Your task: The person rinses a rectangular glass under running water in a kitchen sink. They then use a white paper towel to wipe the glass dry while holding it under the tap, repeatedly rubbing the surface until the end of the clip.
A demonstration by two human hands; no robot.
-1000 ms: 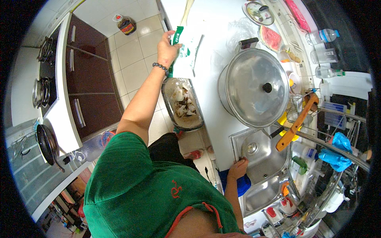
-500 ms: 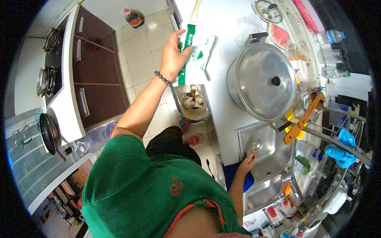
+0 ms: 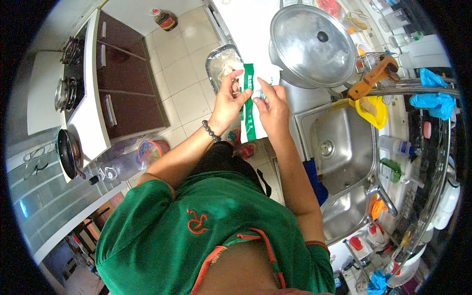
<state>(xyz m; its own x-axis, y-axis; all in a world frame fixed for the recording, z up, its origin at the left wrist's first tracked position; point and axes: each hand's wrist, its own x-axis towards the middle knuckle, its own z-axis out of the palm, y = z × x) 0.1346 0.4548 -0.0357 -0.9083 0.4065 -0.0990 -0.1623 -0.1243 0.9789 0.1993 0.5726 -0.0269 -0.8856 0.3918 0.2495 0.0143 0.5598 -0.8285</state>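
Observation:
A white and green packet (image 3: 250, 128) hangs upright in front of me, held by both hands. My left hand (image 3: 229, 102), with a dark bead bracelet on its wrist, pinches the left side of it. On the right side my right hand (image 3: 273, 109) has its fingers closed on the packet near the upper part. Just beyond the packet stands a shiny rectangular dish (image 3: 210, 69) at the counter's edge, with pale food in it. The packet and my left hand hide part of the dish.
A large lidded metal pot (image 3: 312, 42) stands on the white counter right of the packet. The steel sink (image 3: 339, 132) lies nearer, with a yellow scoop-like item (image 3: 374, 110) by it. At the left, a frying pan (image 3: 68, 153) rests near a stove. An oil bottle (image 3: 164, 20) stands on the floor.
The packet has come closer to me, held by my left hand. My right hand has moved from the sink's edge up to the packet. The view has shifted.

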